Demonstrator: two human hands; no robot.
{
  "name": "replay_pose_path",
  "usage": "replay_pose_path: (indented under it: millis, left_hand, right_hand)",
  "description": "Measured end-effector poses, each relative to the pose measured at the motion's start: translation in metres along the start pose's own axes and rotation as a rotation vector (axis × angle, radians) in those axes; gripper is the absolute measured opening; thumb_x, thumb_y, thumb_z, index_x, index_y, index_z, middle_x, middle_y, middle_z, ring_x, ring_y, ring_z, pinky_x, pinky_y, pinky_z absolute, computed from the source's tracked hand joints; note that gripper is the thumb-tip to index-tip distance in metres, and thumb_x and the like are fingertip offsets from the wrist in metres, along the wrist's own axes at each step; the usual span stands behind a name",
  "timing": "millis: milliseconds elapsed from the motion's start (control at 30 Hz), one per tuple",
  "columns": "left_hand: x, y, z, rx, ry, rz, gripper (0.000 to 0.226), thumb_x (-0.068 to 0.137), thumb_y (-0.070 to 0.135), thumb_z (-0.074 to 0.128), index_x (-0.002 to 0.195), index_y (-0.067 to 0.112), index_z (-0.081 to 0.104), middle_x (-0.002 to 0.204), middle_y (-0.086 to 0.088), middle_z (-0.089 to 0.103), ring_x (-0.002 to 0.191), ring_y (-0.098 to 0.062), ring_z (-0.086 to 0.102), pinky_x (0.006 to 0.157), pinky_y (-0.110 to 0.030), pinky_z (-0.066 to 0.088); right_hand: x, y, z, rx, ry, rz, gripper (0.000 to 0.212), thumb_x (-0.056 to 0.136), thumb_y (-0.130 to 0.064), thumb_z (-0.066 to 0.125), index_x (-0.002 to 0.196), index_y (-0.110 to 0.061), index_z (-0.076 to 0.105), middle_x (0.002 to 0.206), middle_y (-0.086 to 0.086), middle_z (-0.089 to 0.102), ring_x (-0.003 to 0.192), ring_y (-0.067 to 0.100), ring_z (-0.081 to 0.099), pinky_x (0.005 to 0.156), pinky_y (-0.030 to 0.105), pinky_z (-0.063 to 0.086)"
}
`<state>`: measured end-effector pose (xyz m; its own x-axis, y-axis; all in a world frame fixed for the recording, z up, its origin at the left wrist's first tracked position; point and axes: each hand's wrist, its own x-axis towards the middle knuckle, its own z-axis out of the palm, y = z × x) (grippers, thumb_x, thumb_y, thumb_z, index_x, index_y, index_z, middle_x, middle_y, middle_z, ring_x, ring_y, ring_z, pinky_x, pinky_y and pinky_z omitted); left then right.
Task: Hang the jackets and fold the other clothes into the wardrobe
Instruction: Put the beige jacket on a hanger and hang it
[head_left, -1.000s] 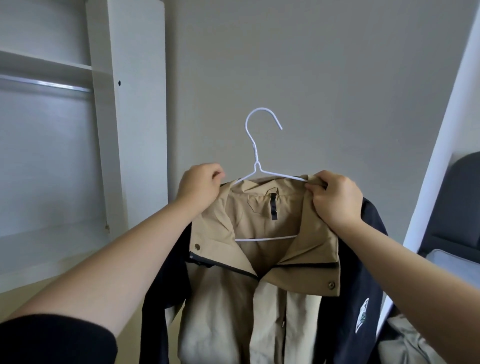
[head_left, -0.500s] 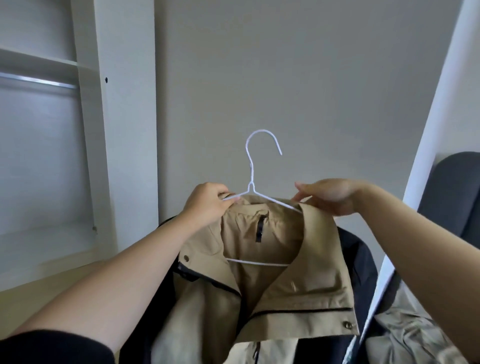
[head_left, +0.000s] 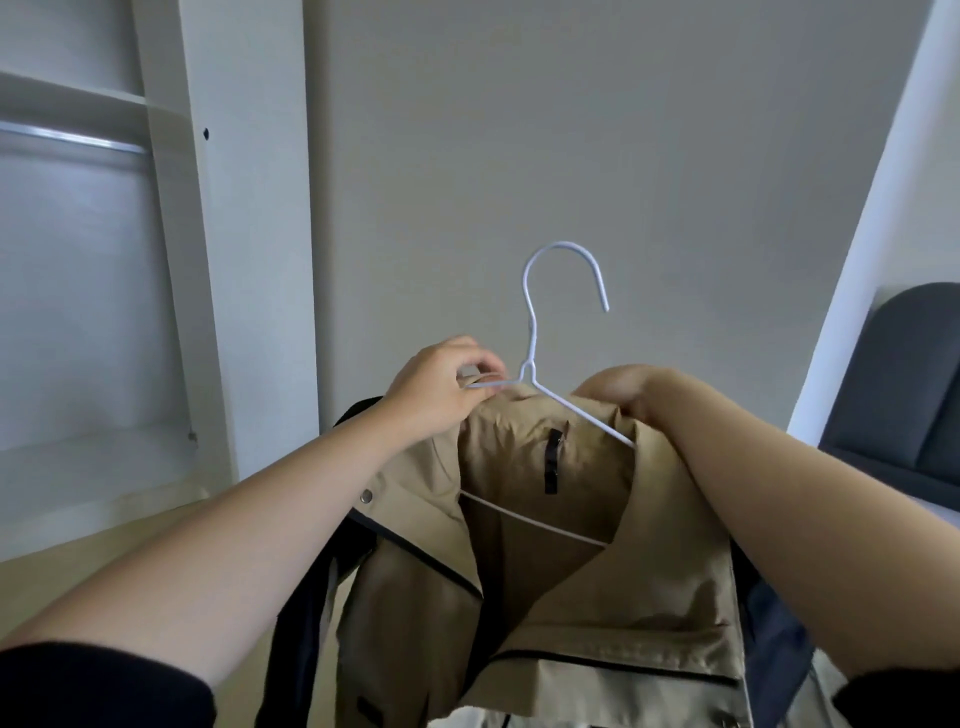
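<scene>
Wardrobe (head_left: 218, 249): one, standing open at the left, with one metal rail (head_left: 72, 140) under its top shelf; nothing hangs on the part of the rail in view. Jacket (head_left: 597, 571): one, tan with dark sleeves, held up at centre frame, near the viewer and right of the wardrobe, its collar draped over the hanger. A second pale garment shows at the lower right edge; what it is cannot be told. Dark upholstered seat (head_left: 904, 384): one, at the far right. Hanger (head_left: 535, 374): one, white wire, hook uppermost and free, its left arm bare, its right arm and lower bar inside the collar. Hands: two. The left hand (head_left: 441, 387) pinches the bare left arm of the hanger beside the collar. The right hand (head_left: 623, 389) is curled over the right shoulder of the jacket, grasping the fabric there. Judgement: the step in hand is seating the jacket on the hanger. To do it well, the left shoulder should be drawn over the exposed wire, the collar centred on the neck, and both shoulders levelled before the hook goes to the rail; an uneven set risks the jacket sliding off.
</scene>
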<state>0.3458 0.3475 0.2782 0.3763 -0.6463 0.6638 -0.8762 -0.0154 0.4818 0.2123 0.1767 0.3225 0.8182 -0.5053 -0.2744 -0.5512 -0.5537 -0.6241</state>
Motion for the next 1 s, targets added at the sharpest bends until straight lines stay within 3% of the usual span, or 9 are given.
replay_pose_path:
  millis: [100,167,267,433,500,600,733,833,1000]
  left_hand:
    - [0.0,-0.011,0.005,0.101,0.001,-0.12,0.046,0.087,0.032,0.068,0.048,0.019,0.048,0.061,0.002,0.046,0.061,-0.023,0.046,0.061,-0.036,0.039]
    - [0.002,-0.019,0.006,0.183,0.054,-0.215,0.054,0.087,0.036,0.066,0.045,0.014,0.039,0.055,0.001,0.04,0.058,-0.022,0.04,0.056,-0.032,0.03]
    - [0.003,-0.027,0.006,0.23,0.125,-0.296,0.055,0.088,0.041,0.064,0.049,0.011,0.038,0.054,-0.001,0.039,0.057,-0.023,0.038,0.052,-0.03,0.025]
    - [0.006,-0.028,0.005,0.244,0.213,-0.341,0.052,0.089,0.042,0.061,0.052,0.012,0.04,0.059,-0.003,0.039,0.06,-0.024,0.038,0.052,-0.03,0.024]
    - [0.008,-0.029,0.002,0.229,0.235,-0.355,0.054,0.089,0.043,0.061,0.051,0.013,0.038,0.059,-0.002,0.037,0.059,-0.022,0.037,0.052,-0.029,0.023]
    - [0.006,-0.03,-0.001,0.244,0.257,-0.392,0.056,0.088,0.044,0.062,0.05,0.013,0.035,0.056,-0.002,0.035,0.058,-0.022,0.034,0.051,-0.027,0.02]
    - [0.005,-0.032,-0.001,0.251,0.293,-0.475,0.059,0.086,0.046,0.063,0.049,0.011,0.035,0.051,-0.003,0.033,0.055,-0.024,0.034,0.047,-0.025,0.018]
    - [0.009,-0.027,0.002,0.258,0.298,-0.484,0.059,0.085,0.048,0.064,0.048,0.012,0.035,0.049,-0.002,0.033,0.053,-0.023,0.033,0.047,-0.026,0.018]
    - [0.028,-0.018,-0.006,0.161,0.209,-0.299,0.057,0.081,0.042,0.07,0.05,0.014,0.031,0.051,0.001,0.027,0.052,-0.019,0.029,0.052,-0.03,0.018]
  right_hand:
    - [-0.003,0.01,-0.005,0.035,-0.04,0.043,0.027,0.096,-0.026,0.055,0.084,-0.004,0.066,0.084,0.01,0.071,0.069,0.02,0.067,0.057,0.025,0.051]
    - [-0.011,0.016,-0.017,0.207,-0.094,0.074,0.041,0.095,-0.042,0.052,0.085,-0.004,0.065,0.076,0.01,0.071,0.063,0.02,0.067,0.054,0.025,0.053]
    - [-0.017,0.032,-0.032,0.088,-0.008,0.154,0.045,0.096,-0.052,0.044,0.068,-0.017,0.053,0.053,0.0,0.05,0.047,0.014,0.045,0.053,0.021,0.04]
    - [-0.016,0.05,-0.035,0.391,0.07,0.009,0.024,0.097,-0.027,0.053,0.108,-0.007,0.062,0.113,0.008,0.062,0.108,0.025,0.055,0.093,0.037,0.043]
    - [-0.014,0.055,-0.029,0.409,0.216,-0.032,0.021,0.096,-0.028,0.055,0.096,-0.009,0.065,0.112,0.011,0.064,0.1,0.026,0.058,0.085,0.034,0.046]
    - [-0.013,0.057,-0.024,-0.029,0.505,-0.192,0.03,0.095,-0.034,0.055,0.075,-0.013,0.061,0.078,0.001,0.061,0.078,0.019,0.053,0.06,0.019,0.039]
    - [-0.017,0.047,-0.019,-0.084,0.424,-0.436,0.023,0.096,-0.029,0.055,0.08,-0.013,0.059,0.076,-0.003,0.056,0.071,0.012,0.05,0.057,0.011,0.035]
    - [-0.007,0.045,-0.007,-0.299,0.6,-0.437,0.042,0.09,-0.015,0.06,0.058,-0.017,0.033,0.057,-0.003,0.037,0.061,0.019,0.035,0.047,0.019,0.025]
    - [-0.006,0.043,-0.008,-0.083,0.968,-0.374,0.033,0.088,-0.011,0.058,0.061,-0.017,0.041,0.062,0.003,0.047,0.071,0.031,0.048,0.059,0.031,0.029]
